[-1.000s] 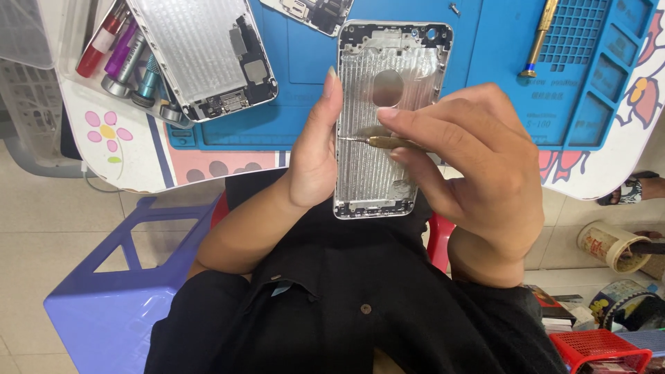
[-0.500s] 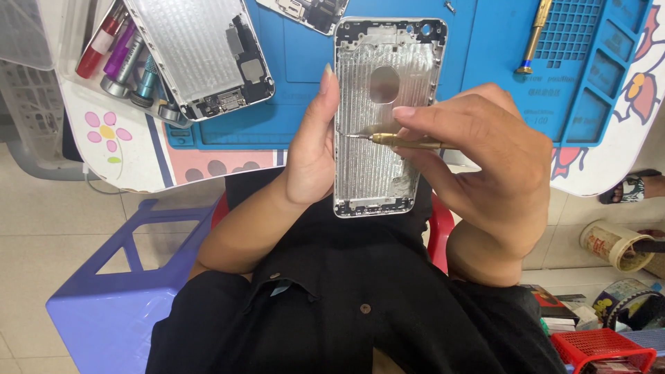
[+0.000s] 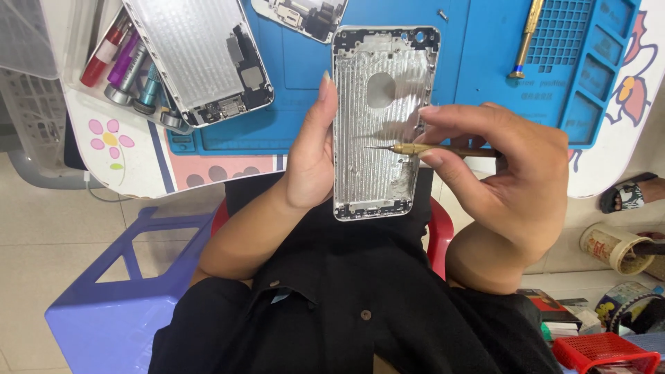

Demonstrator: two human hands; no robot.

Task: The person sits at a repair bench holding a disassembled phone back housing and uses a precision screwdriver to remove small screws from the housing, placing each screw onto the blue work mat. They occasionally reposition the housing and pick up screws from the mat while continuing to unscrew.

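Note:
My left hand (image 3: 310,149) grips a bare silver phone back housing (image 3: 381,125) by its left edge, holding it upright over my lap with the inner side facing me. My right hand (image 3: 502,183) pinches a thin gold-handled screwdriver (image 3: 433,149) lying sideways; its tip points left over the middle of the housing, just below the round hole. Whether the tip touches the metal I cannot tell.
A blue repair mat (image 3: 485,62) covers the white table (image 3: 131,163). On it lie a second phone housing with parts (image 3: 201,59), another gold screwdriver (image 3: 526,34) and a small screw (image 3: 442,14). Several tool handles (image 3: 121,66) sit at left. A purple stool (image 3: 104,312) stands below left.
The housing has been raised slightly and brought closer. My right hand has drawn back to the right, so the screwdriver tip now sits near the housing's middle.

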